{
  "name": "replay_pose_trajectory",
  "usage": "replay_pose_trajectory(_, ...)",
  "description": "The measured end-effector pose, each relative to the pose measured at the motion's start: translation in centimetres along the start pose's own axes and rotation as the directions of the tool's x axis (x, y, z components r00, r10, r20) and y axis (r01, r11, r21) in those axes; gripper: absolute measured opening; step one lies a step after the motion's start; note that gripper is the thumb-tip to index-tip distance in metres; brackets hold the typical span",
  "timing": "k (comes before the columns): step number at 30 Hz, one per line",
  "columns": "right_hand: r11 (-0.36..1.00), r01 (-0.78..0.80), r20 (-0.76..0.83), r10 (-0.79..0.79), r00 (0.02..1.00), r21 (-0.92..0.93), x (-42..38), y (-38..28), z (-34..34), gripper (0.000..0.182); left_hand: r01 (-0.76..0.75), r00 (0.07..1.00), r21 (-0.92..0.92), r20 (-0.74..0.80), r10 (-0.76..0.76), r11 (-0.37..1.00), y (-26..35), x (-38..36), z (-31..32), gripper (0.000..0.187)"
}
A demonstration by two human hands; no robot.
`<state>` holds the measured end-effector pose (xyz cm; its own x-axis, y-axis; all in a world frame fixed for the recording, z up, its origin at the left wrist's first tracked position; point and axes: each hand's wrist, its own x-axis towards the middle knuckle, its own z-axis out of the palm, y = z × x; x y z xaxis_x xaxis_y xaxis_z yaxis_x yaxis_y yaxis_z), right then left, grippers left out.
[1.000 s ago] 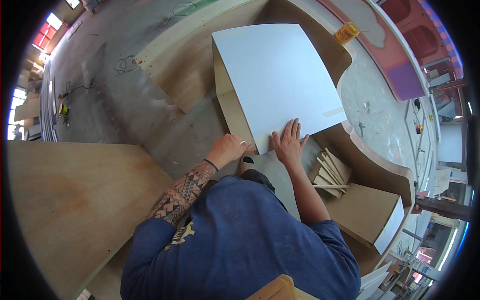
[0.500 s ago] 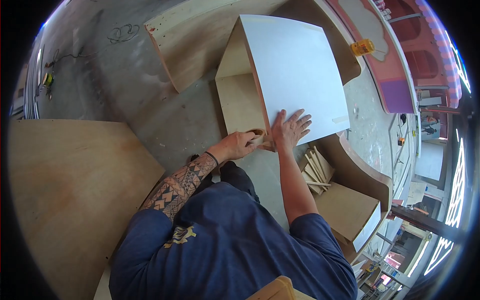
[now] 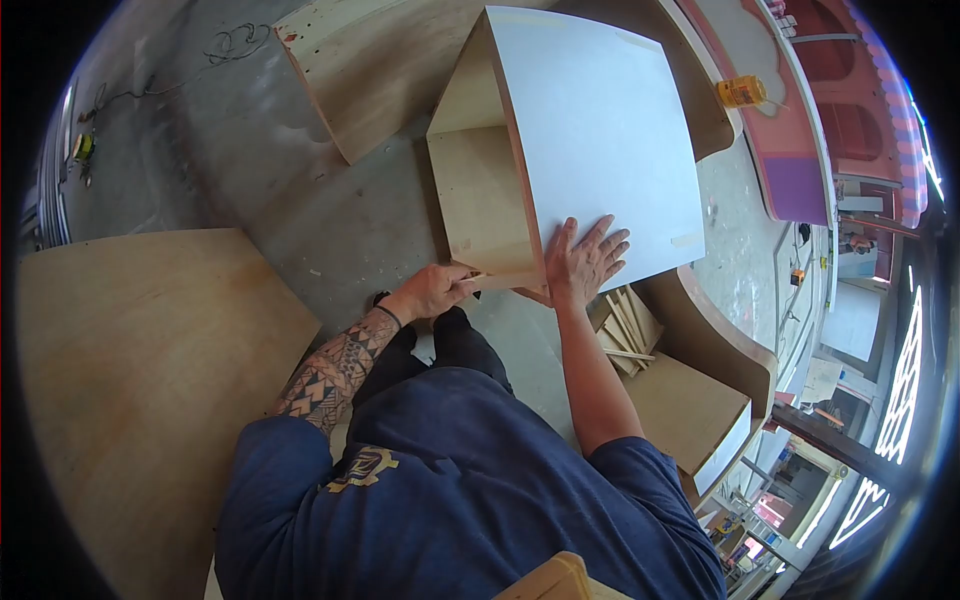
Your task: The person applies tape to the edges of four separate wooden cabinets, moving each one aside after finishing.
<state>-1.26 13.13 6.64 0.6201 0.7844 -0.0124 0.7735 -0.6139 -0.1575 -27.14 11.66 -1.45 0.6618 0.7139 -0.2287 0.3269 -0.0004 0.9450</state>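
Observation:
A wooden cabinet box (image 3: 488,190) with an open front lies ahead of me, its top covered by a white panel (image 3: 610,140). My right hand (image 3: 582,265) rests flat on that panel near its close corner, fingers spread. Down at the box's near edge, my left hand (image 3: 437,291) is closed around a roll of masking tape, mostly hidden by the fingers. A tan tape strip (image 3: 508,283) stretches from it toward the corner beside my right hand. Short tape pieces (image 3: 687,240) stick to the white panel.
A large plywood panel (image 3: 150,370) stands on the left. Wood strips (image 3: 627,320) lie in a curved-sided wooden piece (image 3: 690,395) at right. Beyond the box are another wooden piece (image 3: 360,70) and a yellow bottle (image 3: 741,92). Cable (image 3: 235,42) lies on the floor.
My left hand has drawn back leftward from the box corner with the tape roll, and a longer strip now spans the gap. The right hand stays on the white panel.

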Motion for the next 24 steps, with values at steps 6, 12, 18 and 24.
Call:
replay_pose_trajectory(6,0.999,-0.018,0.023,0.019,1.0,-0.029,-0.1,-0.3,-0.4,0.094,0.054,0.993,0.13,0.099,-0.067,0.99,-0.2,-1.0,-0.9,0.036)
replay_pose_trajectory(12,0.999,-0.029,0.031,0.029,0.999,-0.027,-0.1,-0.5,-0.7,0.095,0.006,0.998,0.207,-0.058,0.006,0.978,0.2,-0.9,0.3,0.037)
replay_pose_trajectory(18,0.999,-0.025,0.013,0.025,1.0,-0.039,-0.1,-0.3,-0.5,0.095,0.011,0.999,0.281,-0.048,0.003,0.96,0.4,-0.9,1.3,0.035)
replay_pose_trajectory(24,0.999,-0.009,0.016,0.01,1.0,-0.04,-0.3,-0.3,-1.1,0.095,0.239,0.971,0.646,-0.136,-0.199,0.725,-8.2,-3.0,3.5,0.034)
